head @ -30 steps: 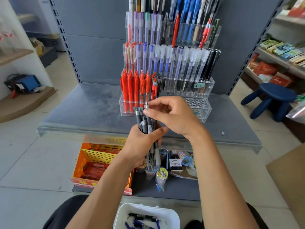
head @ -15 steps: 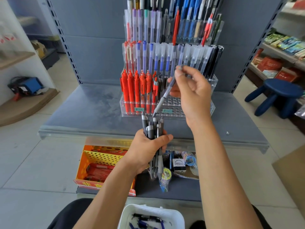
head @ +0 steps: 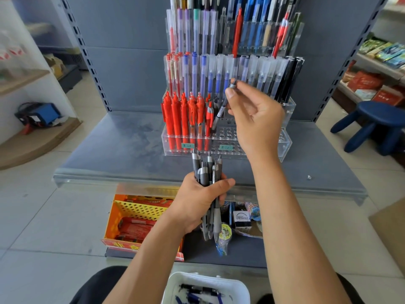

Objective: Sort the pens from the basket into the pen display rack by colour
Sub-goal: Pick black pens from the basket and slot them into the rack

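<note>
A clear tiered pen display rack (head: 285, 148) stands on the grey shelf, with red pens (head: 182, 115) in the left of its bottom tier and blue, purple, clear and black pens on the tiers above. My left hand (head: 197, 200) grips a bundle of grey-black pens (head: 207, 172) upright in front of the rack. My right hand (head: 254, 115) pinches the top of one grey-black pen (head: 220, 114), tilted, its tip down at the holes just right of the red pens. A white basket (head: 173, 286) at the bottom edge holds black and blue pens.
The grey shelf (head: 122, 148) has a clear front lip. Below it sit an orange perforated box (head: 140, 218) and small packaged goods (head: 241, 218). A blue stool (head: 377, 123) stands to the right, and side shelves with goods flank both sides.
My right hand pulled one grey-black pen out of the bundle, lifted it to the rack, and now has its tip down by the red pens. My left hand lowered slightly with the bundle.
</note>
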The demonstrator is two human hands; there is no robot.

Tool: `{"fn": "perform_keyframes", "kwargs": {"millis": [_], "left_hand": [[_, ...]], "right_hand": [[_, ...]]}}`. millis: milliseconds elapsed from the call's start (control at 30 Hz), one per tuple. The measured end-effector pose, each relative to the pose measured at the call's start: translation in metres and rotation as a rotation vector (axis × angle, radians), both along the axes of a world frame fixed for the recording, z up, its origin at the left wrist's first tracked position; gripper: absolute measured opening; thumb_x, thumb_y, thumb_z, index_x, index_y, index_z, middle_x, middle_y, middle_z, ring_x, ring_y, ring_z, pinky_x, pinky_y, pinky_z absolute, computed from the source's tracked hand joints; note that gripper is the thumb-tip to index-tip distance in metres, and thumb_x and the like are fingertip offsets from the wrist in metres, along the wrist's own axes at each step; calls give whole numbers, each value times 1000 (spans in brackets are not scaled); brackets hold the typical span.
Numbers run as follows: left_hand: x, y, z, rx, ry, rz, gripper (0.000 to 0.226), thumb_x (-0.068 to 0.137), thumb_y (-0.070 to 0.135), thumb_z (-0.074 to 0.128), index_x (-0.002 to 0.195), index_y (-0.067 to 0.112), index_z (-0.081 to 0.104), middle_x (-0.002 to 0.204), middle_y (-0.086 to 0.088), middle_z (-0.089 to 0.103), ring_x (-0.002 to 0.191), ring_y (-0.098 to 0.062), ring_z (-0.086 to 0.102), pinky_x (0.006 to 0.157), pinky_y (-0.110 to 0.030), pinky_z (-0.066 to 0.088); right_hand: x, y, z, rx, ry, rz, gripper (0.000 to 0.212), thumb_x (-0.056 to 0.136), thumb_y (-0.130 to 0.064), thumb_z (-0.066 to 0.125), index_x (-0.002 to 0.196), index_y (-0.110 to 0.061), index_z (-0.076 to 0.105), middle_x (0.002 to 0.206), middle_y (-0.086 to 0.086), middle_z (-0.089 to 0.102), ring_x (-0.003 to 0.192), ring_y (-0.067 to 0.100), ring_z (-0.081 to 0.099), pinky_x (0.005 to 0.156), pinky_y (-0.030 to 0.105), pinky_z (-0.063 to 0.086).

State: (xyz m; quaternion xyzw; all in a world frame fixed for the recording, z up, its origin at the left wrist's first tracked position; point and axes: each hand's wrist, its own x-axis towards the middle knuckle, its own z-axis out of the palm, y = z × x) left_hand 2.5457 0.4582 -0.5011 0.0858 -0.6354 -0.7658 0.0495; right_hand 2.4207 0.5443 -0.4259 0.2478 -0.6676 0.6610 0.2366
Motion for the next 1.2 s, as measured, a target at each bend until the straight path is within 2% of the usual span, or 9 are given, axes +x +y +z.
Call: {"fn": "perform_keyframes", "kwargs": {"millis": [200,367,533,667,800,900,1033,1100,1200], "left_hand": [[0,0,1,-5,-6,-5,15,90,6,72,79,8,63,59,-7,52,58,-22,48,62,-35,46],[0,-1,2,-3,-14,-17,18,90,6,72,75,10,63,59,-7,52,58,-22,48,62,-34,46],[2,-2,3,-15,-12,-24,16,91,8,72,78,8,63,59,-9,52,58,-23,48,63,-34,46],[2,-2,3,-13,-11,-24,17,91,7,72,76,9,63,59,-9,52,58,-23,48,63,-34,46],[2,-1,3,-11,-11,-26,19,91,7,72,75,11,63,59,-9,52,58,-24,48,64,-35,46],[2,-1,4,-13,-12,-21,20,91,8,72,74,12,63,59,-9,53,59,-24,48,64,-34,46],[2,-2,5,0,-18,-25,18,90,10,74,75,11,63,61,-9,53,60,-24,49,65,-36,46],[2,-3,6,7,-16,-22,17,90,11,74,76,11,64,61,-9,54,60,-23,50,65,-35,46],[1,-5,9,20,12,39,18,89,11,75,75,9,64,60,-8,54,60,-23,51,67,-37,46]], "right_hand": [[-1,-3,3,35,82,-62,38,95,-27,69,123,-1,70,112,6,76,96,6,74,77,36,64],[0,-5,2,53,177,-127,34,96,-22,69,121,0,70,103,-10,69,88,-14,66,78,13,56],[-3,-5,-3,62,223,-172,32,95,-20,70,119,2,71,98,-11,68,83,-15,65,74,11,54],[-4,-7,-10,166,185,-141,32,95,-24,70,120,-2,72,99,-13,68,82,-15,65,77,8,53],[-4,-7,-18,357,160,-109,28,92,-28,74,112,-8,77,95,-6,71,76,1,68,73,17,57],[-3,-6,-20,361,85,-93,27,89,-28,76,111,-11,77,93,-6,71,75,4,69,73,24,60],[4,-2,-15,403,-43,-31,43,89,-28,77,130,-22,67,91,-16,70,77,0,69,75,20,58],[9,3,-11,442,-117,13,50,88,-32,77,134,-27,59,93,-15,68,78,0,67,75,20,56],[17,12,-1,551,-144,61,27,84,-40,79,104,-26,66,87,-12,67,74,1,64,73,26,56]]}}
